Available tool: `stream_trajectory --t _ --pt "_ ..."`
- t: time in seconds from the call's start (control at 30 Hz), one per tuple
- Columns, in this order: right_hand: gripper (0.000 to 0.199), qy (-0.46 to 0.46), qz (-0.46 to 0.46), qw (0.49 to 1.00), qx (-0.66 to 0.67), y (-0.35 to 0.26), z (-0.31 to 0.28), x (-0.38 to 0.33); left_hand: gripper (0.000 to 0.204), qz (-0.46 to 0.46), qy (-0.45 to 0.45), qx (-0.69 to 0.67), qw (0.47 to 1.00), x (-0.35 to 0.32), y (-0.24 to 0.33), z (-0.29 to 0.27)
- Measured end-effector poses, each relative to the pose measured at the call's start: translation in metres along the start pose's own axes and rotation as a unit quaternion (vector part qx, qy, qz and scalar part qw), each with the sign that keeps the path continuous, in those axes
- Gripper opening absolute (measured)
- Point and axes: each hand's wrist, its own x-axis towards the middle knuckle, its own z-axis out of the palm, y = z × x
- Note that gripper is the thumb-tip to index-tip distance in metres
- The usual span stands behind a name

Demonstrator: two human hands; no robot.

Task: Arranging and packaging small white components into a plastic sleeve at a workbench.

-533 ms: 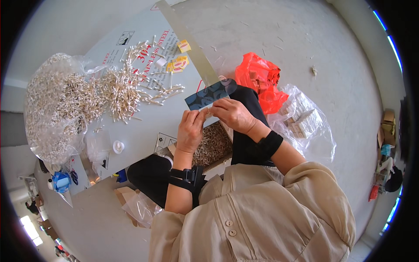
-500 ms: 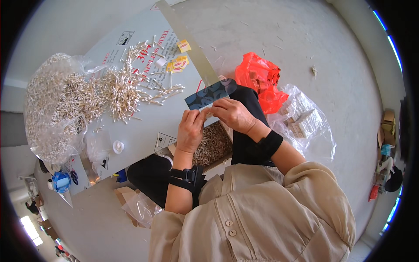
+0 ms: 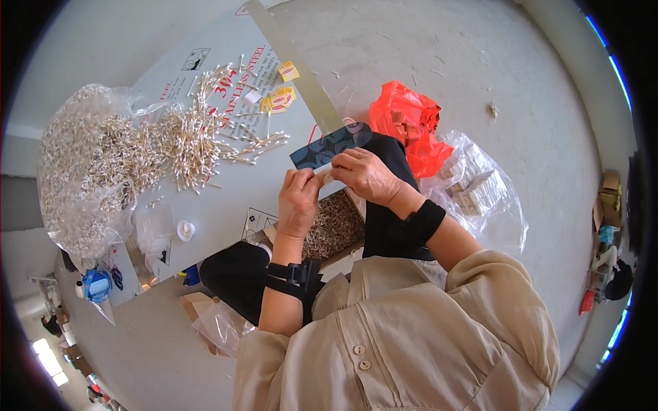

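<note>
My left hand (image 3: 299,200) and my right hand (image 3: 367,177) meet at the table's edge, above my lap. Both are closed, fingertips pinching a small pale bundle (image 3: 326,177) that looks like cotton swabs; fingers cover most of it. Below them, a cardboard box (image 3: 356,245) full of thin brownish-white sticks sits between my knees. Just beyond my fingers lies a dark blue patterned sheet (image 3: 322,151). Farther left on the metal-sheet table (image 3: 226,185), a loose heap of cotton swabs (image 3: 188,147) spills from a big clear plastic bag (image 3: 86,164).
Small yellow boxes (image 3: 279,101) and a white round lid (image 3: 186,230) lie on the table, near a clear plastic container (image 3: 153,226). On the floor to the right are a red plastic bag (image 3: 411,123) and a clear bag of white packs (image 3: 480,188).
My hands have shifted slightly; the right fingers have opened a small gap from the left, showing more of the pale bundle. The table and bags look unchanged.
</note>
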Motion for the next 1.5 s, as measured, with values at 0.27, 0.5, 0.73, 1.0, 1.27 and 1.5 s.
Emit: stream_trajectory --t 0.27,0.5,0.73,1.0,1.27,1.5 --pt "0.016 0.101 0.076 0.984 0.125 -0.008 0.014 0.004 0.016 -0.078 0.054 -0.093 0.991 0.002 -0.002 0.008" --pt "0.019 0.083 0.091 0.986 0.111 -0.008 0.009 0.01 0.019 -0.032 0.032 -0.043 0.998 0.01 -0.003 -0.001" --pt "0.016 -0.004 0.144 0.966 0.216 0.005 0.013 0.004 0.021 -0.077 0.024 -0.083 0.993 -0.002 -0.009 0.007" --pt "0.013 0.026 0.183 0.94 0.286 -0.001 0.007 0.01 0.021 -0.052 0.059 -0.058 0.995 0.009 -0.003 -0.001" --pt "0.015 0.04 0.21 0.943 0.256 0.0 0.02 0.007 0.02 -0.052 0.042 -0.042 0.997 0.004 -0.007 0.004" --pt "0.015 0.043 0.19 0.955 0.224 -0.002 0.017 0.011 0.019 -0.092 0.036 -0.1 0.99 0.005 -0.01 0.004"
